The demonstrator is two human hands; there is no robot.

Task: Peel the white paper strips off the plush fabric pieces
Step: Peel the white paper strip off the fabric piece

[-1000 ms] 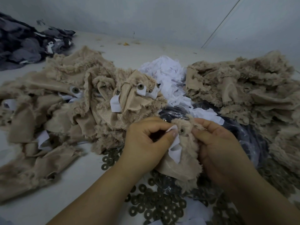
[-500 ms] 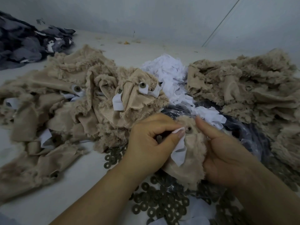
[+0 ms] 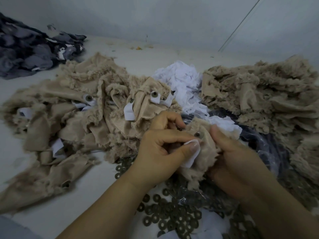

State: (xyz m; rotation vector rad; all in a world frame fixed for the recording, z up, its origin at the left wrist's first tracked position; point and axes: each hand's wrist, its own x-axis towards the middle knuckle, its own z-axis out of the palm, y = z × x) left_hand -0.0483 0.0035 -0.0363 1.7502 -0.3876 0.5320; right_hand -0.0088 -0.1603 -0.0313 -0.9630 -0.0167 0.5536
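A small tan plush fabric piece [image 3: 203,157] with a round metal eye post sits between my hands at the centre. My left hand [image 3: 164,150] pinches the white paper strip [image 3: 190,156] stuck on it, thumb on top. My right hand [image 3: 236,161] grips the plush piece from the right, thumb near the eye post. To the left lies a pile of plush pieces [image 3: 69,121] still carrying white strips [image 3: 129,112].
A heap of loose white paper strips [image 3: 181,83] lies behind my hands. Another plush pile [image 3: 269,97] fills the right. Dark washers [image 3: 172,216] are scattered near the front, over a dark plastic bag [image 3: 269,149]. Grey fabric [image 3: 31,49] lies far left.
My left thumb and the white strip have moved down and left, away from the eye post, which now shows bare. My right thumb stays pressed on the plush piece.
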